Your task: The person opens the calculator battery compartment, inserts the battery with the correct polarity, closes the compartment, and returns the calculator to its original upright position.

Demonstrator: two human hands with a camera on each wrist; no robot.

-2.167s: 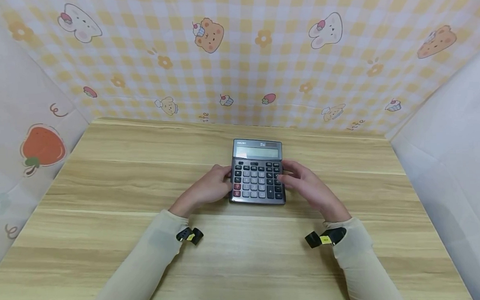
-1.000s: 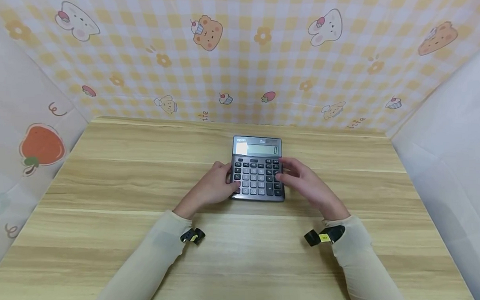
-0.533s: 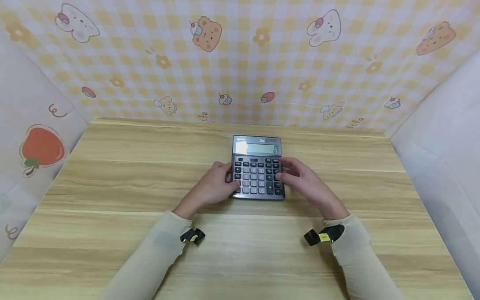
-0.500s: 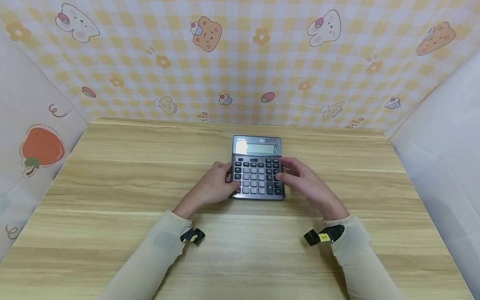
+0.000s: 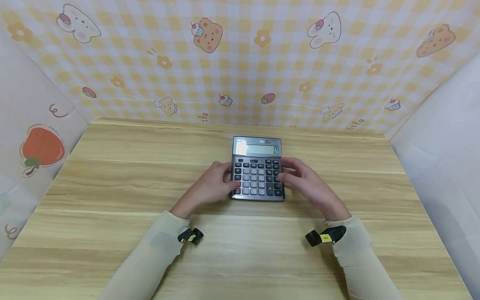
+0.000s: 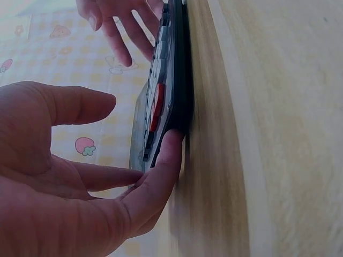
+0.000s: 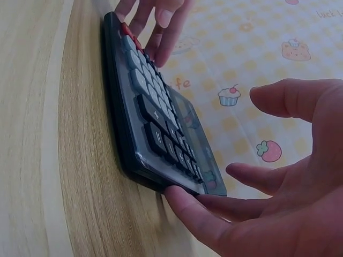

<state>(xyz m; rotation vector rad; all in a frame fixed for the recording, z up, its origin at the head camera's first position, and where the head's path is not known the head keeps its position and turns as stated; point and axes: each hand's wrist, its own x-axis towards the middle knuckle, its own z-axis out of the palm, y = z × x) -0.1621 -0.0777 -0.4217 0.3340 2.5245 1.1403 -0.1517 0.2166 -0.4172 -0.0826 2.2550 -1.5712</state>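
Observation:
A dark grey desk calculator lies on the wooden table, its display showing 0. It has grey number keys, black function keys and red keys at the lower left. My left hand is at its left edge. In the left wrist view the fingertips touch the calculator's side, while the thumb is raised apart from the keys. My right hand is at the opposite edge. Its lower fingers touch the side, and its thumb stands off the keys.
The wooden table extends around the calculator. Behind it rises a yellow checked cloth printed with cartoon animals. White panels border both sides. Black wrist cameras sit on both sleeves.
The display was blank in the oldest frame and then showed 0. My left thumb moved over the red keys, then shifted slightly, uncovering the lower red key. The right hand has barely moved.

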